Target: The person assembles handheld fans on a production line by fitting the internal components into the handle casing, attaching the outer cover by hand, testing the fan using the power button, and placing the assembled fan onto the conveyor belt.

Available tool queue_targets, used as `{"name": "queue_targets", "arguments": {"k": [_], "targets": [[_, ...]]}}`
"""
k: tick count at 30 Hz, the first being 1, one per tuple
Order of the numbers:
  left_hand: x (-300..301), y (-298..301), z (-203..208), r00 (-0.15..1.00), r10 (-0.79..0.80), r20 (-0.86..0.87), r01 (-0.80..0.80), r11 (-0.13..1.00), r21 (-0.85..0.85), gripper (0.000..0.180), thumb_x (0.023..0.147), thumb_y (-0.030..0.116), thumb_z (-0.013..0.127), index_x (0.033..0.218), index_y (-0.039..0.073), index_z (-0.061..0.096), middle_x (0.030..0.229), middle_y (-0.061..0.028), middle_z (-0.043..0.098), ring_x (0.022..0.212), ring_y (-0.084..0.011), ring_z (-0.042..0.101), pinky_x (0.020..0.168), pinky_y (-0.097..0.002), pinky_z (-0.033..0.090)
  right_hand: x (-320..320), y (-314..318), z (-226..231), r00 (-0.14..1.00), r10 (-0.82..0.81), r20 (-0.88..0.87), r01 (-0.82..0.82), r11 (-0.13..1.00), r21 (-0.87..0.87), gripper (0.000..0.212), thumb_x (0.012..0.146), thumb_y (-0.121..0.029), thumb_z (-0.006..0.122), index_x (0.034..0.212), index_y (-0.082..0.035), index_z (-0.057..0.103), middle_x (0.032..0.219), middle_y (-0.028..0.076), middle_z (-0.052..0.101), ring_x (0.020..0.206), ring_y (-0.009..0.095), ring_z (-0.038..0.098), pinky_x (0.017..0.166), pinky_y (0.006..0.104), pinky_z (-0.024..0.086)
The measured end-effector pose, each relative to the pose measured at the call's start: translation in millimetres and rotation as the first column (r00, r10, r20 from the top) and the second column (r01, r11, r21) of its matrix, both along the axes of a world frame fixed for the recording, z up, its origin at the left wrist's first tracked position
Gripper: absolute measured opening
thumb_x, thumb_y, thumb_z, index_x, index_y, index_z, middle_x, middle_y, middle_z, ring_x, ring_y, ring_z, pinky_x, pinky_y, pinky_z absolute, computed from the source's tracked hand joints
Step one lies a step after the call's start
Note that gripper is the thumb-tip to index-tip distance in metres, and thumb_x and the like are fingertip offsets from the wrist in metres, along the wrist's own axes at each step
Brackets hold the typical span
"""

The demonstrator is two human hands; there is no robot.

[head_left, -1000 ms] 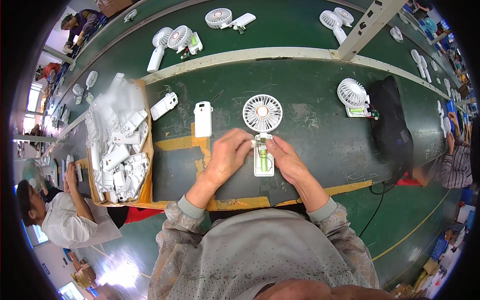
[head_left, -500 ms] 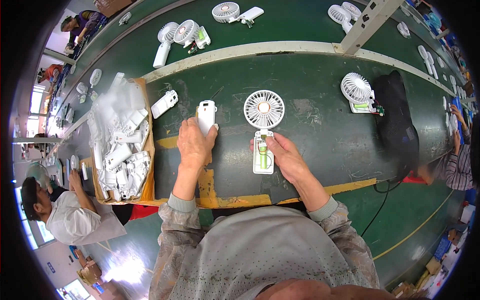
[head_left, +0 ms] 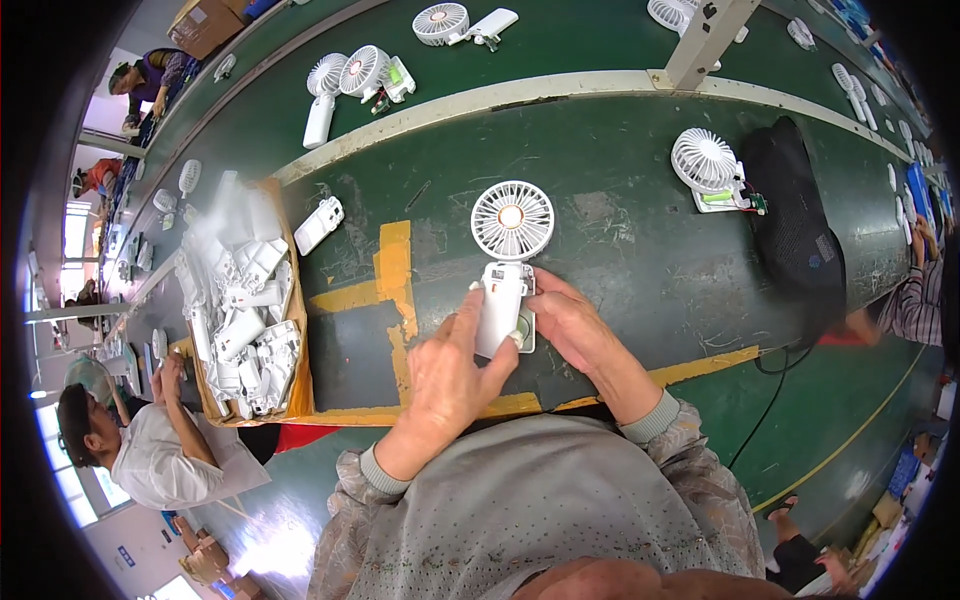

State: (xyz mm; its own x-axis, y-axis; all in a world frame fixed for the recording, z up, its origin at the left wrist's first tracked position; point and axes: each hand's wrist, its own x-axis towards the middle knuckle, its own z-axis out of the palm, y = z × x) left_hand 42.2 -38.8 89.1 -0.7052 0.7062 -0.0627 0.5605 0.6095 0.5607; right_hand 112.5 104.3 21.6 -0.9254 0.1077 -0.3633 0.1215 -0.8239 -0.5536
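A small white handheld fan (head_left: 512,222) lies in front of me, its round grille pointing away. My left hand (head_left: 447,372) pinches a white handle cover (head_left: 500,305) between thumb and fingers, laid slightly askew over the fan's handle. My right hand (head_left: 572,322) grips the handle from the right side, its fingertips partly hidden. At the cover's lower right, a bit of the handle's inside shows. The cover hides most of the battery and wiring.
An open carton (head_left: 300,345) of white plastic covers stands left, with a loose cover (head_left: 319,226) beside it. At right lie another fan with exposed battery (head_left: 708,165) and a black mesh cloth (head_left: 790,235). A metal rail (head_left: 440,115) crosses behind; a co-worker (head_left: 165,450) sits left.
My left hand has carried the white cover rightward and set it over the fan's open handle, hiding the green battery. My right hand stays at the handle.
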Motion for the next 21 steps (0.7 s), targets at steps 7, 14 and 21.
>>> {"name": "queue_targets", "arguments": {"k": [7,14,21], "targets": [[8.1,9.0,-1.4,0.992,-0.074,-0.106,0.066,0.995,-0.079,0.058,0.074,0.025,0.068,0.120,-0.004,0.049,0.079,-0.0228,0.063,0.060,-0.0359,0.064,0.053,-0.0429,0.051,1.9,1.0,8.2,0.999,0.044,0.022,-0.044,0.999,0.008,0.054,0.079,-0.002,0.042,0.133,0.000,0.038,0.123,0.010,0.051,0.114,0.020,0.049,0.098,0.0358,0.038],[7.5,8.4,-5.1,0.990,-0.084,-0.111,0.076,0.994,-0.079,0.058,0.074,0.025,0.068,0.119,-0.006,0.050,0.077,-0.0237,0.063,0.059,-0.0361,0.063,0.050,-0.0423,0.050,2.3,-0.4,-0.4,0.998,0.062,0.009,-0.062,0.997,0.041,0.060,0.075,-0.001,0.041,0.134,0.000,0.036,0.122,0.009,0.049,0.113,0.018,0.047,0.097,0.0332,0.038],[6.6,5.8,-9.1,0.994,-0.080,-0.076,0.075,0.995,-0.070,0.058,0.073,0.026,0.069,0.117,-0.007,0.051,0.074,-0.0238,0.063,0.058,-0.0366,0.063,0.050,-0.0427,0.050,1.1,-1.7,5.0,0.997,0.077,-0.031,-0.074,0.992,0.099,0.065,0.071,0.001,0.041,0.135,0.000,0.035,0.120,0.007,0.049,0.111,0.017,0.047,0.096,0.0306,0.037]]}}
